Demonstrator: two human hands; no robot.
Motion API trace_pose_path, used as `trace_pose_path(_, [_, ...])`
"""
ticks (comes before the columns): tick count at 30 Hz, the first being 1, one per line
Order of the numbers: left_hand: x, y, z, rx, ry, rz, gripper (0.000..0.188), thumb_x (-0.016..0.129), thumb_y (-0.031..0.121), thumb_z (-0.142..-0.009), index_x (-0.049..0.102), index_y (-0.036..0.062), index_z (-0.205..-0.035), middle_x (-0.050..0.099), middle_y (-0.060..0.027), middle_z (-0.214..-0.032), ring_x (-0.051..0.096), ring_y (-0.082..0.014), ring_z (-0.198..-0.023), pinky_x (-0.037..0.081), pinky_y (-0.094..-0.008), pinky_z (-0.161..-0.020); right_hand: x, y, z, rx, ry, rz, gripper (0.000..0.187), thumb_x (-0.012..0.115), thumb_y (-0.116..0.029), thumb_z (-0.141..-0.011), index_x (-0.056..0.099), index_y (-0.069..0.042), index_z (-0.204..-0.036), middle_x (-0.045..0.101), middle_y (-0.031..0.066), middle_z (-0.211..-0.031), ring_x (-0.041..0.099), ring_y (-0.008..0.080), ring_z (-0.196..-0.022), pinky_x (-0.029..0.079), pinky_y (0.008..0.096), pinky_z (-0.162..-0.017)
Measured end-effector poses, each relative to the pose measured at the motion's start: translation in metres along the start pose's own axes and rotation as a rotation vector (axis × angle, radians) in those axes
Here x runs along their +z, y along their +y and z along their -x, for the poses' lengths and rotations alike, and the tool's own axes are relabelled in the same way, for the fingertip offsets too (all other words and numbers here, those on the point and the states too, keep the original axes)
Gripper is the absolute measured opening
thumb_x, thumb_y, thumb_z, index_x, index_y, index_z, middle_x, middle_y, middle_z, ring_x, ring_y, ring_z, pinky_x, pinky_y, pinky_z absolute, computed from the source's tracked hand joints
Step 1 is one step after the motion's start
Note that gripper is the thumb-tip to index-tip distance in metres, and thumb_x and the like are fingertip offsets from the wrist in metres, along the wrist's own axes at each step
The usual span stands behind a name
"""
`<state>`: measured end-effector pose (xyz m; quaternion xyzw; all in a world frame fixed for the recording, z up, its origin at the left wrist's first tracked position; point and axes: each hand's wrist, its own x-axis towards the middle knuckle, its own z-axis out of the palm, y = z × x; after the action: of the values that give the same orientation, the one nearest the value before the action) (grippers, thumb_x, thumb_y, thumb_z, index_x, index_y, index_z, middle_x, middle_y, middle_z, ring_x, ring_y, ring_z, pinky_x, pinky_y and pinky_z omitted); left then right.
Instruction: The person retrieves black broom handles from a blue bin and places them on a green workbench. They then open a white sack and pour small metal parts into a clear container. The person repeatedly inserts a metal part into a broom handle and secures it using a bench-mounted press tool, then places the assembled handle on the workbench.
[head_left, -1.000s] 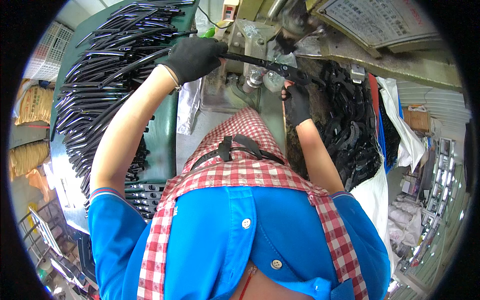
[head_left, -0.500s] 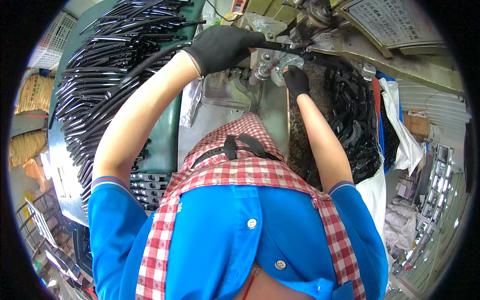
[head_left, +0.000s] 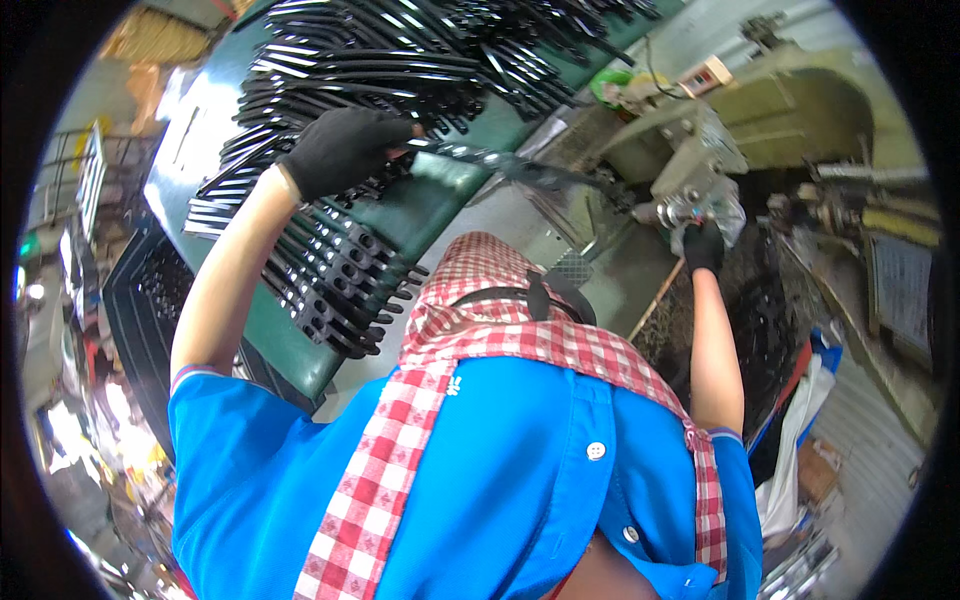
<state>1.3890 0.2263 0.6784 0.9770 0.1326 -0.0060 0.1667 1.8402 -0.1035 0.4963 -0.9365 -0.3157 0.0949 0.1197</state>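
My left hand (head_left: 345, 152), in a black glove, is closed around one end of a long black curved bar (head_left: 540, 172). It is held over the near part of a large heap of glossy black bars (head_left: 370, 72) on the green table. The bar's other end points right toward the machine and is smeared by motion. My right hand (head_left: 704, 247), also gloved in black, is closed beside the machine's metal head (head_left: 682, 210), which has clear plastic wrapped about it. What the right fingers grip, if anything, is hidden.
The green tabletop (head_left: 430, 210) also bears a row of black parts with holed ends (head_left: 340, 275). To the right, beside a wooden edge (head_left: 655, 300), lie dark parts. The machine's frame (head_left: 800, 110) rises at the far right. A white sack (head_left: 795, 440) hangs at the right.
My view has turned toward the left. The left hand has drawn away from the machine with the black bar, over the table. The right hand stays by the machine head.
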Motion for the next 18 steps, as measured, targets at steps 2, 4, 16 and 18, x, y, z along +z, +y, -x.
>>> trace_pose_path(2, [0.010, -0.026, 0.049, -0.105, -0.045, -0.054, 0.023, 0.059, 0.011, -0.079, 0.064, 0.0108, -0.101, 0.064, -0.0122, -0.086, 0.062, -0.0314, -0.079, 0.049, -0.0386, -0.068, 0.008, 0.014, -0.005, -0.050, 0.035, -0.011, 0.031, 0.057, -0.028, -0.080, 0.063, -0.010, -0.105, 0.065, 0.0196, -0.099, 0.060, 0.0396, -0.093, 0.047, 0.0450, -0.078])
trace_pose_path(4, [0.025, -0.041, 0.097, -0.224, -0.141, -0.095, 0.018, 0.058, 0.013, -0.077, 0.065, 0.0125, -0.094, 0.064, -0.0093, -0.086, 0.062, -0.0298, -0.081, 0.049, -0.0390, -0.069, 0.011, 0.016, -0.001, -0.058, 0.043, -0.116, 0.030, 0.059, -0.027, -0.081, 0.064, -0.008, -0.103, 0.065, 0.0190, -0.098, 0.061, 0.0378, -0.093, 0.047, 0.0430, -0.077])
trace_pose_path(16, [0.112, -0.066, 0.217, -0.762, 0.099, -0.192, 0.022, 0.057, 0.016, -0.077, 0.063, 0.0085, -0.097, 0.060, -0.0094, -0.103, 0.056, -0.0307, -0.102, 0.044, -0.0388, -0.089, -0.097, -0.029, 0.020, -0.017, -0.332, -1.816, 0.009, 0.057, -0.005, -0.090, 0.056, -0.006, -0.098, 0.054, 0.0028, -0.085, 0.054, 0.0144, -0.077, 0.047, 0.0290, -0.069])
trace_pose_path(18, [0.108, -0.062, 0.206, -0.817, 0.145, -0.229, 0.023, 0.057, 0.018, -0.079, 0.063, 0.0092, -0.099, 0.060, -0.0091, -0.103, 0.056, -0.0307, -0.102, 0.045, -0.0391, -0.087, -0.122, -0.051, 0.034, -0.098, -0.420, -1.845, 0.006, 0.055, -0.005, -0.091, 0.055, -0.007, -0.097, 0.054, 0.0033, -0.083, 0.054, 0.0157, -0.078, 0.048, 0.0304, -0.073])
